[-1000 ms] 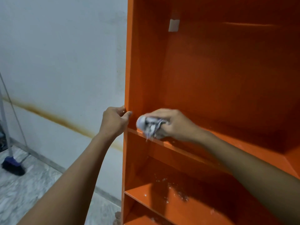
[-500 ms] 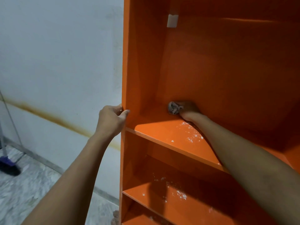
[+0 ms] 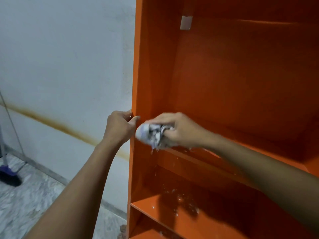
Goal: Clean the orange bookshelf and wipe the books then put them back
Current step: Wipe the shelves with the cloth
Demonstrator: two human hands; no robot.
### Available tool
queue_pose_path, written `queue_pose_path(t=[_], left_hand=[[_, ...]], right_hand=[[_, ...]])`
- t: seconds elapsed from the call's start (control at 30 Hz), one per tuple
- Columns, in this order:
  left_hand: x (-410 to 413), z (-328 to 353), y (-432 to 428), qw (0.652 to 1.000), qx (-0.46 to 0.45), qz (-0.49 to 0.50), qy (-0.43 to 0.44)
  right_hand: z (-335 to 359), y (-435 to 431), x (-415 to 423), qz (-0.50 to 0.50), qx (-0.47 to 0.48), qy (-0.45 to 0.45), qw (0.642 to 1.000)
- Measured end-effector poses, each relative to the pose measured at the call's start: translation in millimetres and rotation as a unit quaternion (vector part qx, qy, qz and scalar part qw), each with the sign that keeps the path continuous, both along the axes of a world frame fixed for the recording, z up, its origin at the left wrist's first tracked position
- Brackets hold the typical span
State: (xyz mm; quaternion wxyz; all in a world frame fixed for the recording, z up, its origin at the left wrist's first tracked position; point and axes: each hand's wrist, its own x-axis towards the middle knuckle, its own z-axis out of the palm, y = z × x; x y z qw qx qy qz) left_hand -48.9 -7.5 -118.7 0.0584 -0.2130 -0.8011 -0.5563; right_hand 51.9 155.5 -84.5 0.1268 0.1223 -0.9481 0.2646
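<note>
**Right hand.** The right hand [image 3: 179,130] is closed around a crumpled grey-white cloth [image 3: 150,134], and the wad protrudes from the fist toward the left. Its outline is blurred, which suggests a wiping stroke in progress. The cloth is held at the front left corner of the shelf board [image 3: 198,160] directly beneath the hand. It is judged that dirt is being drawn off the front edge rather than packed into the back corner. Small drips or crumbs are seen just below the wad.

**Left hand.** Just left of the cloth, the left hand [image 3: 119,126] grips the front edge of the side panel [image 3: 137,66], with fingers and thumb curled about it. The hold is judged to be a brace, steadying the orange bookshelf [image 3: 233,75] against the push of the wiping.

**Below the right hand.** The lower shelf [image 3: 155,209] carries a scatter of white specks [image 3: 181,202] (wet or dry cannot be told). These are consistent with matter dropped from above.

**Books.** None are seen in any compartment in view, and their whereabouts cannot be established. The wiping and return of the books are judged not yet begun.

**Markings.** High above the hands, a small pale tab [image 3: 186,23] is fixed to the back panel. No writing can be made out on it, and no brand, label or text is legible elsewhere.

**Surroundings.** Far left of the left hand, a broom [image 3: 8,177] rests on the floor [image 3: 34,195] against a wall [image 3: 60,57] marked by a brown stain line [image 3: 51,120].
</note>
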Motion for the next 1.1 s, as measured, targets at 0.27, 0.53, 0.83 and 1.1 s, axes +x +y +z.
queue_pose_path(t=[0.27, 0.53, 0.83, 1.1], left_hand=[[4.9, 1.8, 3.3, 1.0, -0.009, 0.009, -0.018], [2.0, 0.0, 4.3, 1.0, -0.011, 0.014, -0.012], [0.3, -1.0, 1.8, 1.0, -0.014, 0.01, 0.006], [0.1, 1.1, -2.7, 1.0, -0.012, 0.014, 0.02]], right_hand=[[1.9, 114.5, -68.9, -0.406, -0.092, -0.026, 0.909], [-42.3, 122.2, -155.6, -0.398, 0.056, -0.01, 0.916], [-24.6, 79.8, -119.7, -0.259, 0.085, -0.049, 0.961], [-18.7, -23.0, 13.0, 0.041, 0.09, 0.002, 0.995]])
